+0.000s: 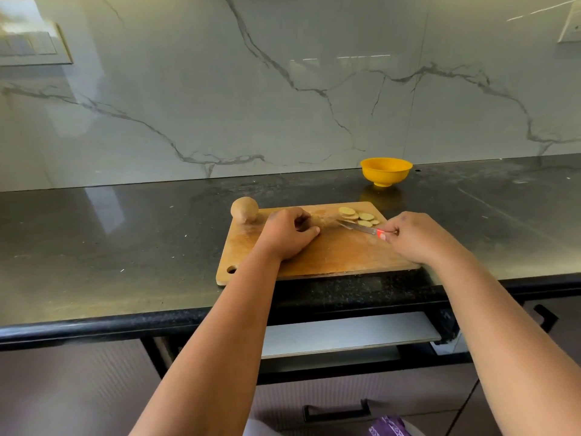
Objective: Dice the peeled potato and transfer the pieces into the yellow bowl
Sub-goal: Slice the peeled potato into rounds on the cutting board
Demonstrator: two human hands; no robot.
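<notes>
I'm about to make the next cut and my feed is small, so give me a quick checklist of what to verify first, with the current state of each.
1. Left hand holds the potato piece on the cutting board: ok.
2. Right hand grips the knife by its handle: ok.
3. Left fingertips out of the blade's way: cannot tell, blade tip lies close.
4. Cut slices sit on the board beyond the blade: ok.
5. Yellow bowl upright on the counter behind the board: ok.
6. Whole potato at the board's far left corner, liable to roll: cannot tell.
</notes>
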